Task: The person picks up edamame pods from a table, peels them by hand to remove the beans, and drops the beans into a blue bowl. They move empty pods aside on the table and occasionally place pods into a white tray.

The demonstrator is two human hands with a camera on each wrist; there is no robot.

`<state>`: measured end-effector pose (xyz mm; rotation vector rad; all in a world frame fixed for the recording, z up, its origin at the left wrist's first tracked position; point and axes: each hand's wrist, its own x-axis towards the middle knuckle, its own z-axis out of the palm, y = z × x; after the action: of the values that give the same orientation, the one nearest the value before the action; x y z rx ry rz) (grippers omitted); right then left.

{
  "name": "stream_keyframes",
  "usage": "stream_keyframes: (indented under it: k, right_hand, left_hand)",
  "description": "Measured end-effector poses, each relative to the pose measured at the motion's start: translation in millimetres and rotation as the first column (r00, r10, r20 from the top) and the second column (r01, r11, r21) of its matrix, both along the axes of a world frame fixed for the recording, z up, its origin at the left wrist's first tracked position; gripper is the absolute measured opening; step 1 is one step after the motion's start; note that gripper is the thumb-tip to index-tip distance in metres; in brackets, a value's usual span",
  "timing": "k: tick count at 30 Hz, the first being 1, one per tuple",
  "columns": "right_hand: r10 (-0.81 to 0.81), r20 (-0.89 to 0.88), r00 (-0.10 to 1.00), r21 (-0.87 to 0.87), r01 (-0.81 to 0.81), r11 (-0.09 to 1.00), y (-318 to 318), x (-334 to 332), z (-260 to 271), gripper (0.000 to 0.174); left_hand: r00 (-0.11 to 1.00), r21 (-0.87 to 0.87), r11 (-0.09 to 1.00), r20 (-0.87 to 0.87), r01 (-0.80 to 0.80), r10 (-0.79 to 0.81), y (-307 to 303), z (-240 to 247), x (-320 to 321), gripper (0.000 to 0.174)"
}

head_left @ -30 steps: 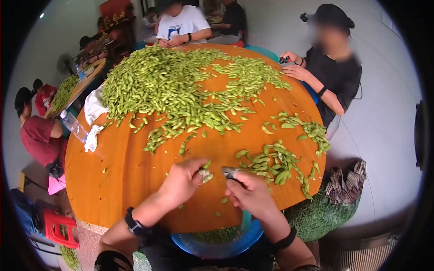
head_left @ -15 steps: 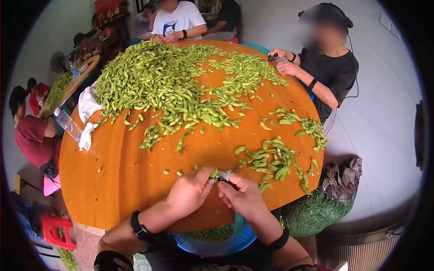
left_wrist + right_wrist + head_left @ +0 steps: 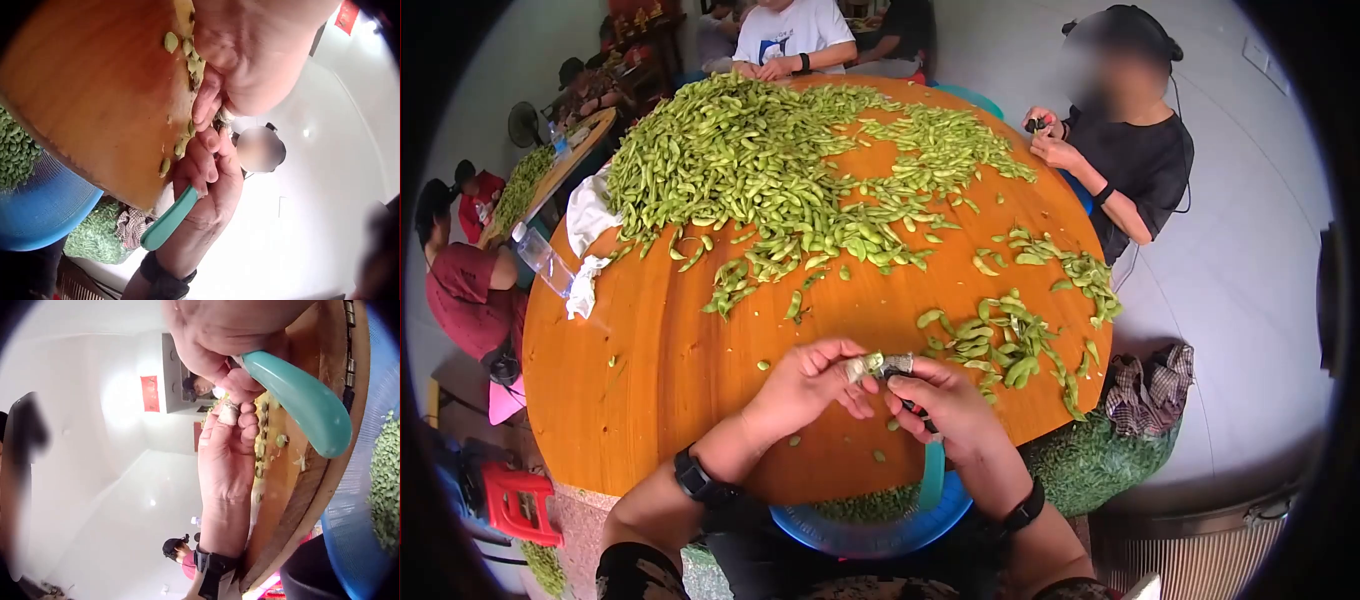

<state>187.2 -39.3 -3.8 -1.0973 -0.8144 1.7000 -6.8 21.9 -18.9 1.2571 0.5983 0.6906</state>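
Observation:
In the head view my left hand (image 3: pixel 805 385) pinches a green bean pod (image 3: pixel 874 361) between thumb and forefinger, with whitish wrapping at the fingertip. My right hand (image 3: pixel 950 405) grips a teal-handled tool (image 3: pixel 931 475). Its smooth curved handle points down toward my lap, and dark and red parts show near the fingers. The tool's grey working end is right at the pod, largely hidden by the fingertips. In the right wrist view the teal handle (image 3: pixel 300 403) sticks out below the right hand, and the left hand (image 3: pixel 228 444) meets it fingertip to fingertip.
A large heap of bean pods (image 3: pixel 720 160) covers the far side of the round wooden table (image 3: pixel 640 400); a smaller pile (image 3: pixel 1010 345) lies near my right hand. A blue basket (image 3: pixel 870 545) of shelled beans sits at my lap. Other people sit around the table.
My two hands were apart a second ago and have come together, the pod now at the tool's end. The left fingers have spread a little since half a second ago.

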Motion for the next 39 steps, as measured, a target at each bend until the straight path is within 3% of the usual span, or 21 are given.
stream_keyframes:
  k: [2, 5, 7, 11, 13, 14, 16, 17, 21, 22, 24, 26, 27, 28, 30, 31, 33, 34, 36, 37, 39]
  right_hand:
    - [0.015, -0.018, 1.0, -0.027, -0.015, 1.0, -1, 0, 2, 0.01]
    - [0.014, 0.128, 0.992, 0.069, -0.023, 0.997, -7, -7, 4, 0.01]
    - [-0.114, 0.375, 0.92, 0.248, 0.019, 0.969, -11, -14, 8, 0.009]
    - [-0.13, 0.398, 0.908, 0.237, 0.035, 0.971, -13, -20, 10, 0.013]
    - [-0.323, 0.471, 0.821, 0.494, 0.058, 0.867, -15, -27, 5, 0.01]
    - [-0.322, 0.471, 0.821, 0.495, 0.056, 0.867, -16, -28, 3, 0.01]
    - [-0.46, 0.527, 0.715, 0.674, -0.022, 0.738, -15, -30, -2, 0.007]
    - [-0.461, 0.525, 0.715, 0.676, -0.022, 0.737, -16, -31, 0, 0.007]
    - [-0.552, 0.554, 0.622, 0.72, -0.026, 0.693, -15, -32, 7, 0.008]
    - [-0.588, 0.54, 0.602, 0.754, -0.036, 0.656, -15, -33, 9, 0.009]
    - [-0.603, 0.55, 0.578, 0.682, 0.105, 0.723, -17, -15, 29, 0.014]
    - [-0.642, 0.578, 0.504, 0.693, 0.112, 0.712, -9, 20, 23, 0.015]
    - [-0.633, 0.646, 0.427, 0.673, 0.073, 0.736, -10, 35, 26, 0.014]
    - [-0.634, 0.72, 0.283, 0.669, -0.041, 0.742, -11, 49, 26, 0.014]
    - [-0.633, 0.763, 0.133, 0.646, -0.152, 0.748, -16, 68, 17, 0.011]
    - [-0.637, 0.758, 0.136, 0.652, -0.15, 0.743, -21, 69, 14, 0.011]
    - [-0.668, 0.709, 0.226, 0.701, -0.118, 0.704, -34, 66, 10, 0.008]
    - [-0.671, 0.704, 0.233, 0.705, -0.115, 0.7, -38, 64, 6, 0.008]
    - [-0.604, 0.767, 0.217, 0.634, -0.109, 0.766, -44, 60, -2, 0.007]
    - [-0.629, 0.746, 0.219, 0.659, -0.11, 0.744, -43, 61, -10, 0.007]
    - [-0.628, 0.744, 0.23, 0.661, -0.112, 0.742, -44, 64, -15, 0.007]
  left_hand:
    - [1.0, -0.13, 0.991, 0.015, -0.013, 0.015, 3, -1, -1, 0.02]
    - [0.999, -0.099, 0.995, -0.037, -0.019, 0.016, -1, 3, 0, 0.021]
    - [0.999, -0.12, 0.993, -0.041, -0.022, 0.017, -3, 6, 5, 0.023]
    - [1.0, -0.275, 0.961, 0.016, 0.026, -0.022, -5, 10, 5, 0.032]
    - [0.996, -0.312, 0.947, 0.07, 0.072, -0.053, -2, 5, 3, 0.037]
    - [0.989, -0.347, 0.93, 0.124, 0.12, -0.082, -1, 3, 2, 0.041]
    - [0.974, -0.367, 0.919, 0.218, 0.147, -0.069, 0, 4, 1, 0.043]
    - [0.95, -0.384, 0.906, 0.308, 0.176, -0.054, 0, 5, 1, 0.044]
    - [0.948, -0.384, 0.907, 0.314, 0.172, -0.047, -3, 11, 2, 0.044]
    - [0.968, -0.398, 0.908, 0.248, 0.134, -0.035, -2, 6, -1, 0.039]
    - [0.983, -0.405, 0.909, 0.181, 0.093, -0.02, -2, 8, -8, 0.035]
    - [0.944, -0.015, 0.999, -0.326, 0.04, -0.042, -8, 28, -15, 0.025]
    - [0.901, 0.122, 0.992, -0.43, -0.002, 0.054, -14, 37, -17, 0.02]
    - [0.899, 0.127, 0.992, -0.433, -0.002, 0.057, -17, 42, -20, 0.02]
    - [0.792, 0.508, 0.86, -0.545, 0.05, 0.276, -19, 48, -29, 0.02]
    - [0.79, 0.513, 0.857, -0.546, 0.051, 0.28, -16, 49, -33, 0.02]
    - [0.583, 0.798, 0.579, -0.555, 0.17, 0.594, -7, 49, -40, 0.019]
    - [0.577, 0.799, 0.575, -0.556, 0.174, 0.598, -1, 47, -38, 0.019]
    - [0.386, 0.783, 0.62, -0.59, 0.056, 0.709, 20, 37, -32, 0.024]
    - [0.37, 0.733, 0.68, -0.637, 0.02, 0.676, 32, 32, -28, 0.028]
    - [0.379, 0.764, 0.645, -0.601, 0.014, 0.704, 48, 19, -25, 0.027]
